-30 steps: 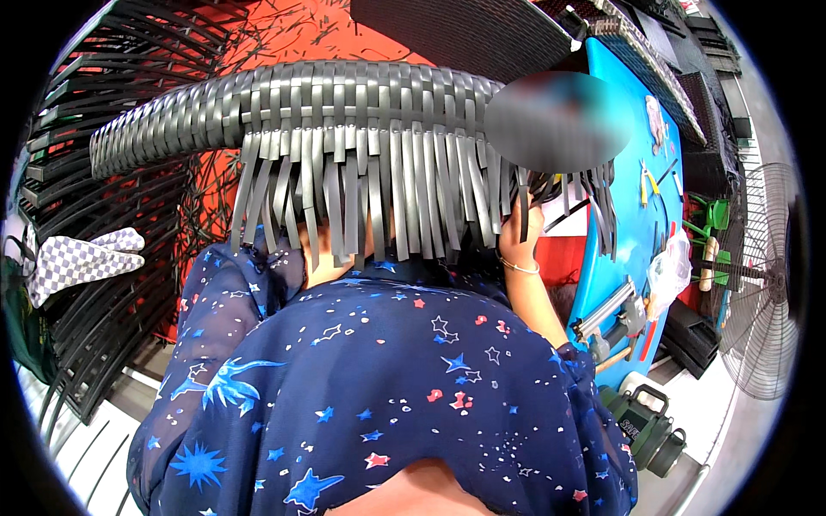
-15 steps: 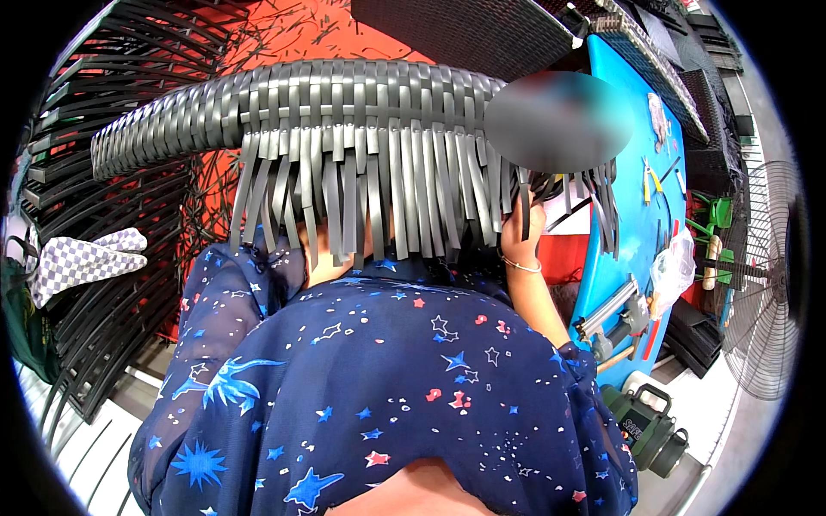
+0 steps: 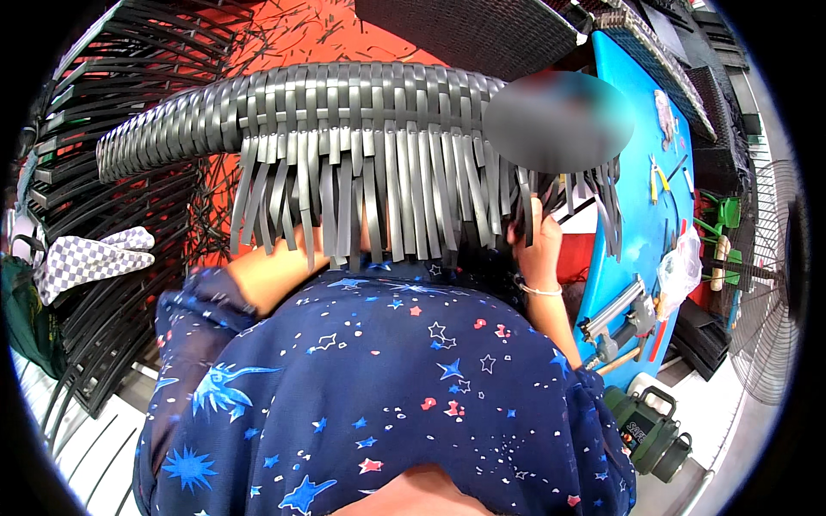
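The dark loose strips (image 3: 551, 193) hanging at the right end of the grey woven wicker frame (image 3: 344, 112) are being gripped by the right hand (image 3: 540, 245), its fingers closed around them. The frame is being held across the lap, above the starred blue garment (image 3: 387, 378). The left hand is being hidden behind the hanging strips, so its fingers cannot be judged.

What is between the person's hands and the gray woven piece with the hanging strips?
Nothing visible. The right hand already grips the loose strips at the right end of the gray woven piece. The left hand is hidden behind the hanging strips, so its contact cannot be seen.
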Motion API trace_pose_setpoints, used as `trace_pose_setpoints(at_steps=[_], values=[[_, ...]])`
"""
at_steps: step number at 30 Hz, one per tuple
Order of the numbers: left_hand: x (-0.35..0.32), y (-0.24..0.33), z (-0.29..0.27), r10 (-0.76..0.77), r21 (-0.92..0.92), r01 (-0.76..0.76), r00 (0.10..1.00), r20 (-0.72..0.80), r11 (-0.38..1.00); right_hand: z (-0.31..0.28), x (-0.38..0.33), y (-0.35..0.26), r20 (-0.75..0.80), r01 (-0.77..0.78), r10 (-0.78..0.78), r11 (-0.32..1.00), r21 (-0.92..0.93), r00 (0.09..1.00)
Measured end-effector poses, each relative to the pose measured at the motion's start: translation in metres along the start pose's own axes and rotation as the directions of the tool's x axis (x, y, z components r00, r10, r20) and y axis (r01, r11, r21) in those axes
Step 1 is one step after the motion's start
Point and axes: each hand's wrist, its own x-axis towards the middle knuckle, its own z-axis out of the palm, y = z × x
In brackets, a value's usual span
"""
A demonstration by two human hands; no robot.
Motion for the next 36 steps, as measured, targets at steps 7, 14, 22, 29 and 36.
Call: trace_pose_setpoints(at_steps=[7, 14, 22, 29, 36], values=[[-0.09, 0.024, -0.081, -0.064, -0.116, 0.072, 0.995, 0.072, 0.991, -0.016, -0.033, -0.041, -0.033, -0.09, 0.092, 0.994, 0.064, 0.995], [-0.127, 0.012, -0.164, -0.036, -0.443, -0.248, 0.841, -0.54, 0.862, -0.033, -0.036, -0.062, 0.074, -0.096, 0.087, 0.989, 0.116, 0.993], [-0.005, -0.057, -0.167, -0.075, 0.185, 0.205, 0.838, -0.541, 0.961, -0.034, -0.031, -0.084, -0.098, 0.14, -0.161, 0.972, -0.189, 0.982], [0.002, -0.051, -0.173, -0.056, 0.254, 0.202, 0.873, -0.485, 0.946, -0.003, 0.033, 0.033, -0.215, 0.249, -0.29, 0.948, -0.2, 0.933], [0.018, -0.055, -0.182, -0.027, 0.278, 0.207, 0.843, -0.538, 0.938, 0.031, 0.096, 0.032, -0.24, 0.318, -0.344, 0.937, -0.144, 0.908]])
